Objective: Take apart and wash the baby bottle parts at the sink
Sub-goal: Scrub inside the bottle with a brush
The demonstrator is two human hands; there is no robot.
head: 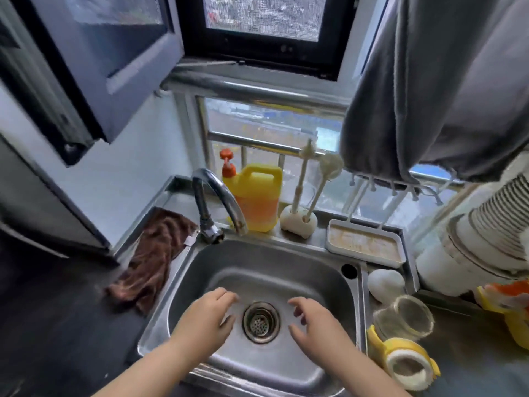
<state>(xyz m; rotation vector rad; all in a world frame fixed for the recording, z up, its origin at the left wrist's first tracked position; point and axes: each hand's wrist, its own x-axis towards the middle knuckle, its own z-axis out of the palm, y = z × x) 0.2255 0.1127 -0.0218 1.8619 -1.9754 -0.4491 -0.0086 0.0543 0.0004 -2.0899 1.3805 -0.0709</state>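
While both hands are being held over the sink (347,319) basin with nothing in them, the relation that matters is being set by what lies off to the right. Furthest out from the left hand (210,319), on its outer side, a brown cloth (148,262) is being left draped over the sink's edge; it has no part in the coming reach. The left hand's fingers are being kept loosely spread and straight, holding nothing, just to the left of the drain strainer (261,322). On the strainer's other side the right hand (310,319) is being held with fingers apart and slightly curved, also empty.

Beyond the right hand's outer side, across the sink rim, the baby bottle (400,336) is being left lying on its side on the counter. Its clear body is pointing away and its yellow collar (406,365) is lying towards the person, so the long axis is running roughly front to back, alongside the right forearm. The right hand is judged the nearer by far; the left would have to be carried across the whole basin. The bottle appears not yet taken apart.
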